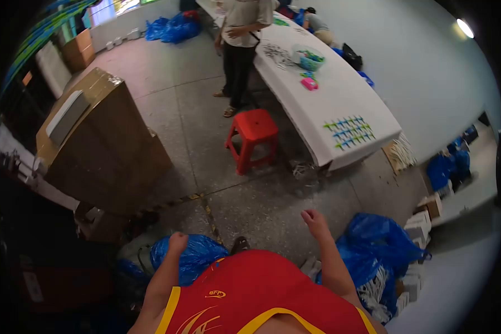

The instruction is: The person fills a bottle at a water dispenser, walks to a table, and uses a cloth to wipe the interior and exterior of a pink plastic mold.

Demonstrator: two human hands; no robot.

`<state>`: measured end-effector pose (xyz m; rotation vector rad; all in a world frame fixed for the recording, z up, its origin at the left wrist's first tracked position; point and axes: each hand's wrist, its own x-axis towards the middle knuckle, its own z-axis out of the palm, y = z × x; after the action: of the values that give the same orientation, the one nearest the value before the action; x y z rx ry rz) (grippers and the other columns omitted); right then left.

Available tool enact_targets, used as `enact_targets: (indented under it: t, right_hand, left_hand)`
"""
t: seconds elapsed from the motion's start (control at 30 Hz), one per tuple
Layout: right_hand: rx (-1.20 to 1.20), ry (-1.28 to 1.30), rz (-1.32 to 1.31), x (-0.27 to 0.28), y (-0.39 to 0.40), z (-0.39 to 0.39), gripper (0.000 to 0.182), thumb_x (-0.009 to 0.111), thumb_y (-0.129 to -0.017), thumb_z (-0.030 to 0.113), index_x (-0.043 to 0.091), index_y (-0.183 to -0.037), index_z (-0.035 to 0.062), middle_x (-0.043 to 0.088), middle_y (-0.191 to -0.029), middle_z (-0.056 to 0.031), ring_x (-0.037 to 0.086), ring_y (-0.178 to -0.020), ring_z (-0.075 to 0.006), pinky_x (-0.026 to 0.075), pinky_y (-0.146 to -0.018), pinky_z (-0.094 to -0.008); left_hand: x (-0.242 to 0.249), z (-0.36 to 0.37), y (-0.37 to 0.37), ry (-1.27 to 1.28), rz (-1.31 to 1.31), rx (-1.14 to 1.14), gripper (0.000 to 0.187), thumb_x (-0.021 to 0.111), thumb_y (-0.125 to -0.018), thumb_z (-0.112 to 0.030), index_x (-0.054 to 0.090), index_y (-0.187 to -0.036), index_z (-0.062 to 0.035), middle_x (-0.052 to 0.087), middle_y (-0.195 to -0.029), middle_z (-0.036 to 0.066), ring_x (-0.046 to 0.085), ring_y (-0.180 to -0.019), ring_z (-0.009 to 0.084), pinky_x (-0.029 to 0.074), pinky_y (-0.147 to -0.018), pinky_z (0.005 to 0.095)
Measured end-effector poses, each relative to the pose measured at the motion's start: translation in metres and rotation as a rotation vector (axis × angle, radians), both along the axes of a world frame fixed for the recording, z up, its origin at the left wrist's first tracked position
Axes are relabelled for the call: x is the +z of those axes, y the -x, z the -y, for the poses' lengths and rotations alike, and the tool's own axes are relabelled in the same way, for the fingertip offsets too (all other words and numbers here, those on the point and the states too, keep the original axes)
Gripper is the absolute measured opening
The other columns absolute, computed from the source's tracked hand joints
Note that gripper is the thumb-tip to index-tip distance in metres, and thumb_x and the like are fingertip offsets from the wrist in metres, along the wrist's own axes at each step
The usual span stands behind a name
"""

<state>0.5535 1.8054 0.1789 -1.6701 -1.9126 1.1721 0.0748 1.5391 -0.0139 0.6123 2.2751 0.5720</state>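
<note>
Left hand [178,241] at lower left of centre, fingers curled inward, just in front of the lower-left blue bag [200,257] as seen; contact between the two cannot be told. Right hand [314,219] at lower right of centre, seen over the bare floor [267,203], fingers loosely bent; nearest item is the lower-right blue bag [373,236], the hand itself apart from it. How tightly either hand is closed, and whether anything small sits within, cannot be told at this scale. Lower-left blue bag: thin glossy plastic, saturated blue, finely creased, with pale highlights along the folds; rounded and full in outline, partly hidden by the left forearm and red shirt [250,295]. Lower-right blue bag: same blue, glossy film, larger and looser, surface crumpled into irregular peaks; a bundle of whitish strips [374,290] shows at its lower part, shape of individual strips unclear. Beyond, centre of frame: red stool [255,123] on the floor, beside a white-covered table [337,93] running toward the top. Green and blue pieces [349,132] lie in rows at the table's near end. Upper centre: a standing person [242,50] beside the table.
</note>
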Motion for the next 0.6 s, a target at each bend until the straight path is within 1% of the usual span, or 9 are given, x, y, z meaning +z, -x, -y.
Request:
enact_targets:
  t: [0.07,0.1,0.2,0.3,0.37,0.47,0.5,0.53,0.6]
  right_hand:
    - [-0.02,-0.163,-0.108,-0.01,0.024,-0.064,0.032,0.061,-0.094,0.031,0.066,-0.099,-0.0001,0.062,-0.077,-0.0029,0.056,-0.069,-0.0113,0.046,-0.064,-0.0283]
    - [-0.043,-0.067,-0.134,-0.01,0.038,-0.09,0.031,0.061,-0.094,0.031,0.065,-0.097,0.0004,0.061,-0.076,-0.0022,0.055,-0.068,-0.0104,0.046,-0.062,-0.0274]
    - [-0.066,0.055,-0.099,-0.053,0.063,-0.165,0.03,0.06,-0.094,0.032,0.063,-0.092,0.002,0.058,-0.072,-0.0005,0.052,-0.062,-0.0082,0.042,-0.055,-0.0249]
    - [0.013,0.202,-0.067,-0.085,0.082,-0.243,0.037,0.062,-0.092,0.035,0.064,-0.089,-0.0022,0.06,-0.072,-0.0041,0.056,-0.064,-0.0118,0.045,-0.061,-0.029]
    - [0.116,0.257,-0.042,-0.089,0.114,-0.296,0.038,0.062,-0.092,0.035,0.064,-0.089,-0.002,0.06,-0.072,-0.0037,0.056,-0.063,-0.0115,0.045,-0.059,-0.0288]
    - [0.119,0.327,-0.016,-0.066,0.179,-0.372,0.039,0.063,-0.092,0.038,0.065,-0.091,-0.0009,0.06,-0.072,-0.0027,0.056,-0.062,-0.0105,0.045,-0.055,-0.0284]
    - [0.191,0.286,-0.02,-0.065,0.207,-0.403,0.038,0.061,-0.094,0.038,0.063,-0.088,0.0014,0.058,-0.07,-0.0015,0.053,-0.058,-0.0097,0.043,-0.051,-0.0261]
    - [0.254,0.244,-0.023,-0.065,0.231,-0.432,0.037,0.06,-0.095,0.039,0.062,-0.086,0.0036,0.056,-0.069,-0.0002,0.051,-0.054,-0.0088,0.04,-0.047,-0.0238]
    - [0.346,0.224,-0.007,-0.078,0.288,-0.489,0.038,0.061,-0.094,0.039,0.063,-0.086,0.0024,0.057,-0.07,-0.0016,0.051,-0.055,-0.0092,0.041,-0.048,-0.0261]
  left_hand:
    - [0.071,-0.06,-0.002,-0.092,-0.039,0.031,0.029,0.066,-0.075,-0.028,0.069,-0.09,-0.0024,0.068,-0.093,0.02,0.066,-0.093,0.0347,0.052,-0.082,0.0424]
    - [0.09,-0.085,-0.001,-0.116,-0.064,0.039,0.029,0.067,-0.075,-0.027,0.069,-0.09,-0.0029,0.068,-0.094,0.02,0.066,-0.093,0.0348,0.052,-0.082,0.0424]
    - [0.08,-0.139,0.015,-0.092,-0.009,0.158,0.029,0.067,-0.075,-0.028,0.069,-0.09,-0.0035,0.069,-0.093,0.018,0.066,-0.093,0.0346,0.052,-0.083,0.0419]
    - [0.068,-0.156,0.033,-0.062,-0.089,0.261,0.028,0.067,-0.076,-0.028,0.07,-0.09,-0.0039,0.07,-0.089,0.018,0.068,-0.084,0.0328,0.053,-0.079,0.0407]
    - [0.038,-0.155,0.05,0.172,-0.032,0.196,0.028,0.067,-0.075,-0.028,0.071,-0.09,-0.0049,0.069,-0.095,0.021,0.068,-0.087,0.0341,0.053,-0.08,0.0411]
    - [0.018,-0.137,0.052,0.437,-0.036,0.44,0.028,0.066,-0.073,-0.027,0.073,-0.09,-0.0061,0.069,-0.099,0.022,0.068,-0.089,0.0364,0.053,-0.08,0.0426]
    - [0.007,-0.136,0.059,0.445,-0.042,0.484,0.028,0.066,-0.073,-0.027,0.073,-0.09,-0.0061,0.069,-0.099,0.022,0.068,-0.089,0.0364,0.053,-0.08,0.0426]
    - [-0.008,-0.133,0.06,0.423,0.104,0.603,0.031,0.064,-0.074,-0.027,0.072,-0.091,-0.0027,0.067,-0.103,0.023,0.066,-0.095,0.0378,0.052,-0.084,0.0436]
    - [-0.03,-0.129,0.06,0.381,0.257,0.723,0.034,0.062,-0.074,-0.027,0.072,-0.092,0.0007,0.066,-0.106,0.025,0.064,-0.102,0.0391,0.051,-0.088,0.0445]
